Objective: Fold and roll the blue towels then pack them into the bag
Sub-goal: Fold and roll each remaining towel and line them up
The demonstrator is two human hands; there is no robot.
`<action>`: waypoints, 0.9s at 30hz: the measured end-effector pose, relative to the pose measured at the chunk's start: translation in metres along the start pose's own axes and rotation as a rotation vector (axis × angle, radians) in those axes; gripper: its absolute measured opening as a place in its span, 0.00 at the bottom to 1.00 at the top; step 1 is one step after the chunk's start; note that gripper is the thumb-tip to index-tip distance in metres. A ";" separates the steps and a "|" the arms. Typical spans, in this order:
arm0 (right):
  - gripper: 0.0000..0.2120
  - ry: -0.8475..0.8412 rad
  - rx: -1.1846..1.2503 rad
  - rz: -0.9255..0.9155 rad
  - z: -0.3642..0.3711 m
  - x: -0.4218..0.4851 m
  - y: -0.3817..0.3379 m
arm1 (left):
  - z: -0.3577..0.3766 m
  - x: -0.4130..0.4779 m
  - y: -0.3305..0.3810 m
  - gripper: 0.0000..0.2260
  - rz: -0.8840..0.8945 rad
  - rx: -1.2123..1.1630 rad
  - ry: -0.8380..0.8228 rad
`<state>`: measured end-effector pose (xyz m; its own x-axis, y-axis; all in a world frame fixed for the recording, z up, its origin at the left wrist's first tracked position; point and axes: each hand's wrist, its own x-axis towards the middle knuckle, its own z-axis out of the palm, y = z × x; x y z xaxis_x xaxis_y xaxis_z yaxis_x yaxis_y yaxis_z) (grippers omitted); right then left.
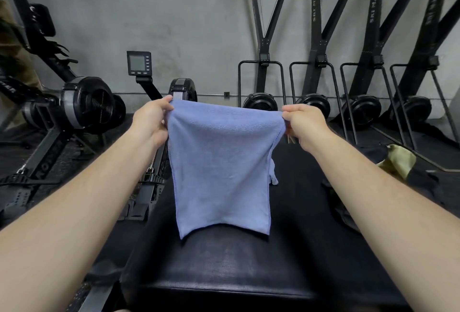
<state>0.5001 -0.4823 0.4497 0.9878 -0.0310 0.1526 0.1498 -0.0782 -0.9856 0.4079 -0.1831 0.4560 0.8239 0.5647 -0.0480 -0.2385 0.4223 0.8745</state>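
Left hand, right hand pinching top corners of blue towel, hanging doubled above black padded desk.

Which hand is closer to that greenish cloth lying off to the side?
Right. The right hand pinches the blue towel's corner, up and left of the greenish cloth; the left hand holds the opposite corner.

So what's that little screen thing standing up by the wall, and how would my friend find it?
Look along the grey wall behind the blue towel that both hands hold up. Just above the left hand a black rowing machine lifts a slanted arm. On top sits the small monitor: the only boxy thing there with a grey screen and buttons.
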 end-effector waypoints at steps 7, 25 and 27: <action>0.15 0.032 -0.014 0.021 -0.004 -0.001 -0.004 | 0.006 -0.001 0.002 0.08 0.100 0.010 0.079; 0.18 -0.138 0.303 0.001 -0.010 -0.023 -0.030 | -0.003 -0.010 0.025 0.14 0.315 0.315 0.089; 0.11 -0.083 0.373 0.029 -0.008 -0.024 -0.029 | -0.001 -0.013 0.026 0.14 0.334 0.343 0.079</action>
<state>0.4721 -0.4872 0.4751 0.9896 0.0546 0.1332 0.1120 0.2897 -0.9505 0.3904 -0.1784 0.4789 0.6862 0.6875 0.2378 -0.2893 -0.0420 0.9563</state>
